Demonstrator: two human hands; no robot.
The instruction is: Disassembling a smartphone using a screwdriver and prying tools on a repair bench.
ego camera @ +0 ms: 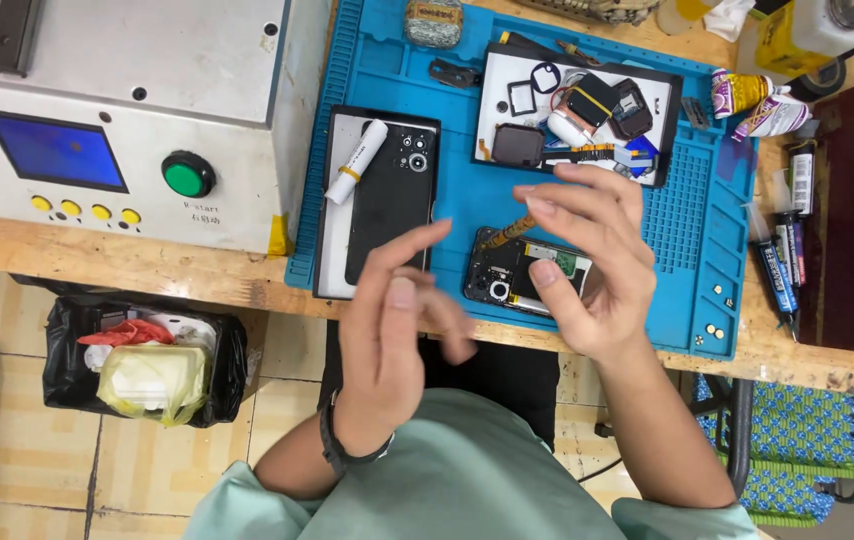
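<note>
While I look down at my bench, both my hands hover above a blue work mat (402, 75) that lies on a wooden table (97, 262). My left hand (394, 322) is raised over the near edge of the mat, fingers loosely spread, gripping nothing. My right hand (587, 262) curls over an opened phone (515, 275) lying flat on the mat; its fingers are bent above the phone, and I cannot tell whether they touch it or pinch something small.

Judging by the layout, disassembly looks well along: the phone's back is off, so its camera and green board show. A black back cover (392, 195) rests on a tray (332, 262) just to the left, with a small white tube (356, 161) beside it. Farther back, a second tray (495, 68) holds removed parts. The phone remains open, with nothing refitted. A grey machine (117, 105) with a green button stands at the left.
</note>
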